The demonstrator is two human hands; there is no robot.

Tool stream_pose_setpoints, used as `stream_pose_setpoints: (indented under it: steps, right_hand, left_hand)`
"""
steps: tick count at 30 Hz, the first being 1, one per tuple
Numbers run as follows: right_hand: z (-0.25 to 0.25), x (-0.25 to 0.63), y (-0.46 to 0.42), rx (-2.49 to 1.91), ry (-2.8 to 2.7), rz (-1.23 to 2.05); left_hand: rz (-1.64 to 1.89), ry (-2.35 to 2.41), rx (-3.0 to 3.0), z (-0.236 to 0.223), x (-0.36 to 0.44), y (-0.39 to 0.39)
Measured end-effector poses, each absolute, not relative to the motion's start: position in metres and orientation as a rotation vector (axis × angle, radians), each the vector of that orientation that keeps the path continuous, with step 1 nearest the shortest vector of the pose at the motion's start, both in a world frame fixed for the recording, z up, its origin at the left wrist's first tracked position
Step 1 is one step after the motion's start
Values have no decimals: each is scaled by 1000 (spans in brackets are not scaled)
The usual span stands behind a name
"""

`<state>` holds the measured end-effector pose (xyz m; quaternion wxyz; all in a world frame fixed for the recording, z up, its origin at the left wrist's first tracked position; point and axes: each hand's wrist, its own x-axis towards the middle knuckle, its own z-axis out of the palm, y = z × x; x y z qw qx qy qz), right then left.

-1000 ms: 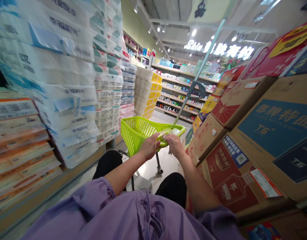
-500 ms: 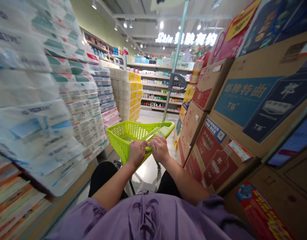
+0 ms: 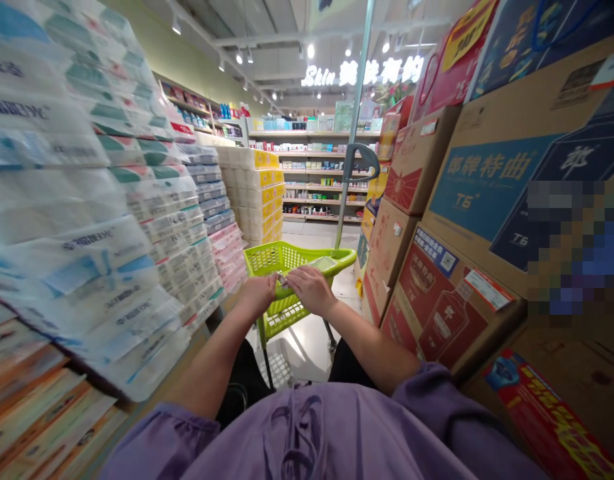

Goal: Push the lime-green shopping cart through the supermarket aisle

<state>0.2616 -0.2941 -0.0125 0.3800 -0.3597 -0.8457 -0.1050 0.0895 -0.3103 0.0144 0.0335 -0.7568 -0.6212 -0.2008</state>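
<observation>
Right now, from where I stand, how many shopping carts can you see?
1. The green shopping cart is straight ahead in the aisle, between wrapped packs on the left and cardboard boxes on the right. More could be hidden behind the stacks.

Both forearms [image 3: 213, 357] slant inward. The left hand [image 3: 258, 293] curls, knuckles up; just beside it, the right hand [image 3: 311, 291] bends palm down, fingers [image 3: 297, 277] pointing toward it. How firmly either closes is unclear.

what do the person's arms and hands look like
Loose purple sleeves, the left one gathered at its cuff, leave the forearms bare. The left hand and right hand are bare too, with no gloves visible.
</observation>
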Motion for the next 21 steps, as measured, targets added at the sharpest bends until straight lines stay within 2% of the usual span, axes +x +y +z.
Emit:
stream_pose_setpoints:
  steps: [3, 10, 17, 21]
  right_hand:
    - [-5, 272, -284, -956, -2187, -230]
    - [0, 305, -258, -1391, -1820, -155]
    - [-4, 259, -293, -1057, -2120, -237]
    - [5, 278, -290, -1187, -2082, -237]
  left_hand:
    - [-407, -1806, -2293, 22, 110, -317]
    - [-454, -1780, -2189, 9, 128, -313]
    - [-530, -1704, -2187, 1, 114, -313]
    - [-522, -1672, -2187, -2, 103, -320]
